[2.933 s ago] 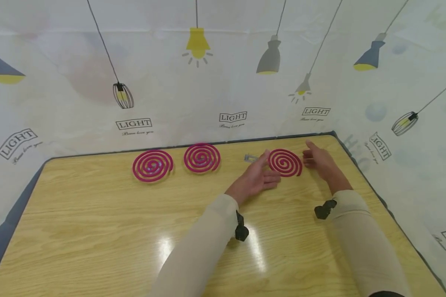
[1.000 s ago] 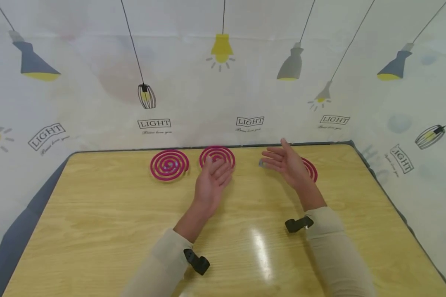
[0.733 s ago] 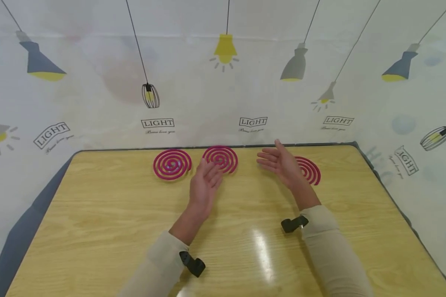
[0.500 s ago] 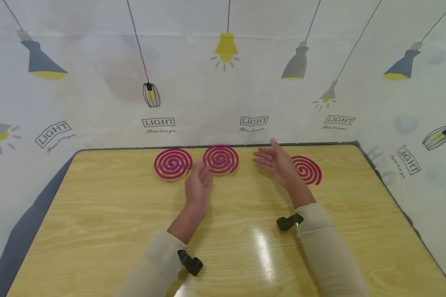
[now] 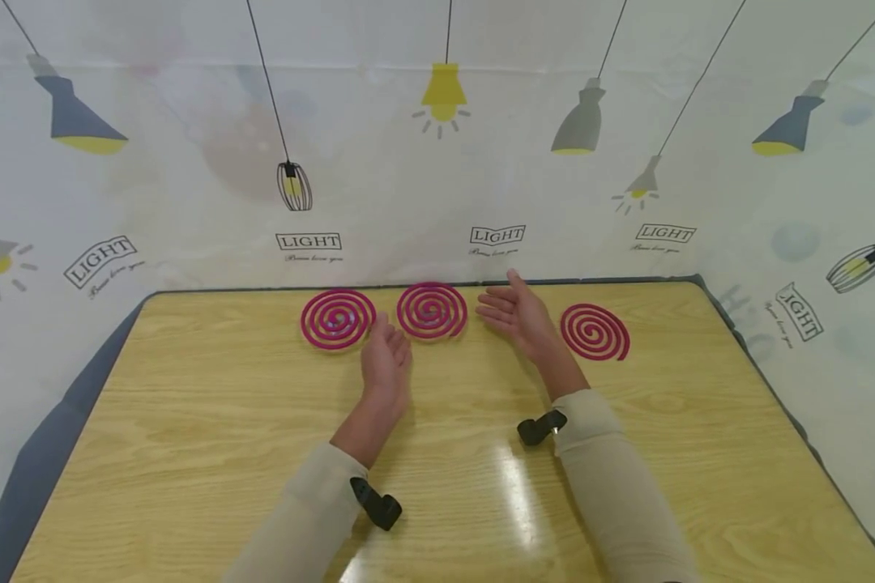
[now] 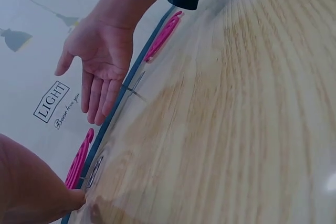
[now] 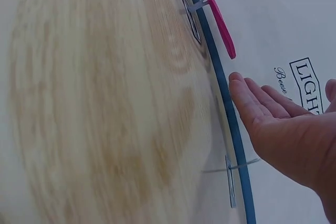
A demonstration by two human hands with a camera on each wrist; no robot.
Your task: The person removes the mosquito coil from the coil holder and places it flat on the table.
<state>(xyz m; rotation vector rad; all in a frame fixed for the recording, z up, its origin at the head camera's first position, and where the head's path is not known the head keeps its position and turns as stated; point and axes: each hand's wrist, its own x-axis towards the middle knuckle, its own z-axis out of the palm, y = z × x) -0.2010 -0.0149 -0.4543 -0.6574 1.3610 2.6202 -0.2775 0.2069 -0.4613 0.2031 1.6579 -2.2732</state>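
Observation:
Three magenta mosquito coils lie along the table's far side: a left one (image 5: 328, 319), a middle one (image 5: 432, 311) and a right one (image 5: 594, 332). My left hand (image 5: 385, 360) hovers between the left and middle coils, fingers relaxed and holding nothing. On the middle coil's other side is my right hand (image 5: 521, 320), fingers extended, palm turned inward, also holding nothing. In the right wrist view the middle coil (image 7: 218, 14) sits raised on a small metal stand (image 7: 193, 22). A bare metal stand (image 7: 231, 182) is near my right hand, hidden behind it in the head view.
The wooden table (image 5: 211, 453) ends at a dark edge against a wall sheet (image 5: 379, 186) printed with lamps. Black wrist cameras (image 5: 377, 504) sit on both sleeves.
Both hands have shifted left, from either side of the right coil to either side of the middle coil. The right coil is fully visible again. The coils appear unmoved; the head view has turned slightly.

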